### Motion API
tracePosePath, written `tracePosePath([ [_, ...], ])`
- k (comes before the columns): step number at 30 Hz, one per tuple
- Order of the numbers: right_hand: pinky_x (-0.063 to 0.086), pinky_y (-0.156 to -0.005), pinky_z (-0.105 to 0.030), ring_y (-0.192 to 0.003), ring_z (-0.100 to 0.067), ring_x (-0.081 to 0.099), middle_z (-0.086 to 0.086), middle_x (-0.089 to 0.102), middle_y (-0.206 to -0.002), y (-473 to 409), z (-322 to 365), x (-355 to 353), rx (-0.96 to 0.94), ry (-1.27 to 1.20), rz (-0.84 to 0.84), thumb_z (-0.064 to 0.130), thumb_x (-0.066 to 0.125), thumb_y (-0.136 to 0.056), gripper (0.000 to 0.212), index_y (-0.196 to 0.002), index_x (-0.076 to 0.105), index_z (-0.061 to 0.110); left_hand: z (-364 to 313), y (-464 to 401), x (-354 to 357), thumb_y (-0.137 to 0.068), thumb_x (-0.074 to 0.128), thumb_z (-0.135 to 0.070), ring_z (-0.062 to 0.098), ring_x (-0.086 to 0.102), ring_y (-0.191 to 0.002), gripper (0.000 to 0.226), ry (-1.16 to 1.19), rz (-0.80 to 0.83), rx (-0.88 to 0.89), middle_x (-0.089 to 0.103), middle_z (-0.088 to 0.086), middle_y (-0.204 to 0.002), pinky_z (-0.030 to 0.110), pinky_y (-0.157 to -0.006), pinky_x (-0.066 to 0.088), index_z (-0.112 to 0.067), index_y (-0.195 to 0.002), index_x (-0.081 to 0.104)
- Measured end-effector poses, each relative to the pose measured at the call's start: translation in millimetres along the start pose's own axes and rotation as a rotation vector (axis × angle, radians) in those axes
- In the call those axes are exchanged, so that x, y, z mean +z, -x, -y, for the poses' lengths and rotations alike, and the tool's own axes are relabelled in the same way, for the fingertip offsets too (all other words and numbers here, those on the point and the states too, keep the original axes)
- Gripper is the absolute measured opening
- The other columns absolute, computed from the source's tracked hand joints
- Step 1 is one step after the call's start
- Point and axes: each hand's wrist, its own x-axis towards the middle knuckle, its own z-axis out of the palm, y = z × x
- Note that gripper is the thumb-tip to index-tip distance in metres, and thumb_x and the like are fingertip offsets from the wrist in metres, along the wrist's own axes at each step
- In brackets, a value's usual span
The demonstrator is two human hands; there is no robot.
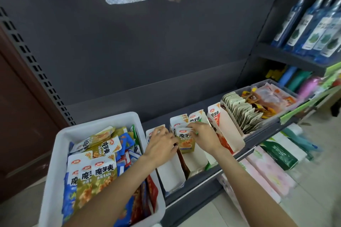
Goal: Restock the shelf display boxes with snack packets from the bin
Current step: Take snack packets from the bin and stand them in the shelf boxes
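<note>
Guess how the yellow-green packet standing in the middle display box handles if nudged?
The yellow-green packet looks thin and flat, so probably light and floppy. It stands on edge with empty box floor ahead, so likely tips forward. Glossy film: perhaps slippery.

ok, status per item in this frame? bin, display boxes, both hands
bin: still heaped with snack packets
left box: open top, front part bare, a few packets at the back
middle box: partly filled, olive packets upright at the back
right box: packets at the back, red front
left hand: grip on the packets in the left box
right hand: fingers on an olive packet in the middle box
</note>
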Motion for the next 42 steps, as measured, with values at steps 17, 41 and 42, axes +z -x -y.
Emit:
tracePosePath([
  [17,0.049,-0.073,-0.013,-0.085,0.001,0.061,0.014,0.066,-0.096,51.1,80.0,4.7,-0.188,-0.478,-0.155,0.013,0.060,-0.091,0.014,-0.102,0.068,0.017,26.6,75.4,-34.0,-0.094,0.052,-0.023,0.011,0.053,-0.049,0.014,0.913,-0.623,-0.597,0.059,-0.008,-0.058,0.028,-0.049,0.044,-0.028,-0.091,0.065],
  [41,0.044,-0.057,-0.027,-0.074,-0.015,0.065,0.002,0.067,-0.086,84.8,139.0,8.9,0.047,-0.138,0.008,0.026,0.051,-0.095,0.007,-0.099,0.050,0.020,60.9,145.3,-18.0,-0.089,0.057,-0.042,0.011,0.053,-0.109,0.030,0.625,-0.172,-0.810,0.056,-0.009,-0.120,0.028,-0.086,0.046,-0.030,-0.117,0.057],
  [42,0.047,-0.057,-0.025,-0.073,-0.006,0.063,0.007,0.065,-0.087,85.2,135.5,2.4,0.112,-0.313,-0.032,0.024,0.053,-0.095,0.006,-0.097,0.048,0.023,55.1,142.5,-25.5,-0.090,0.057,-0.041,0.008,0.056,-0.104,0.025,0.832,-0.235,-0.857,0.058,-0.012,-0.114,0.025,-0.081,0.047,-0.030,-0.112,0.059],
])
